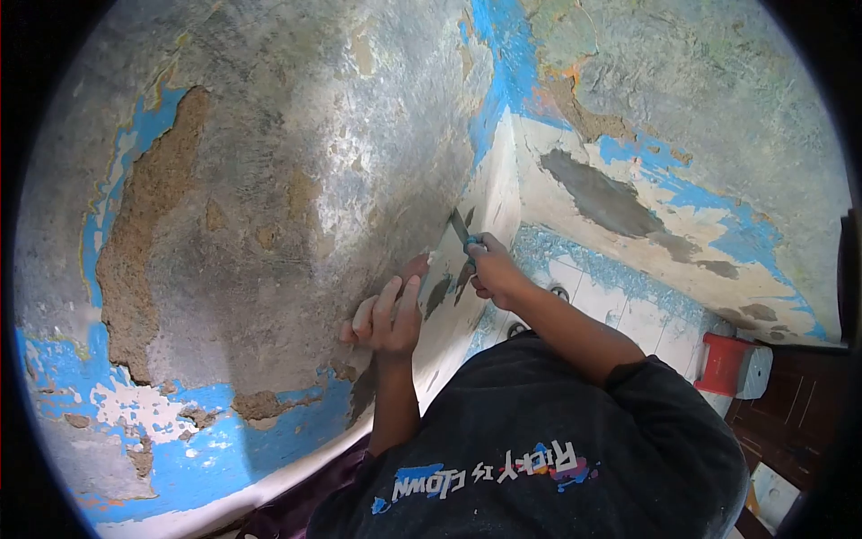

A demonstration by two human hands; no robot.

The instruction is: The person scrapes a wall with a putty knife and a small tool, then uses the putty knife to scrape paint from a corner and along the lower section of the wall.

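My right hand point(492, 268) grips a small scraper point(461, 228) by its blue handle, with the blade pressed against the lower wall near the corner. My left hand point(388, 316) rests flat against the wall point(296, 180) just to the left, fingers bent and apart, holding nothing. The wall is worn, with grey plaster, peeling blue paint and brown bare patches. Below the hands the wall has a cream band with dark scraped spots.
A second wall point(700, 108) meets the first at a corner on the right, with the same peeling blue paint. White floor tiles point(620, 301) are strewn with paint flakes. A red and white container point(734, 366) stands at the right by a dark wooden door.
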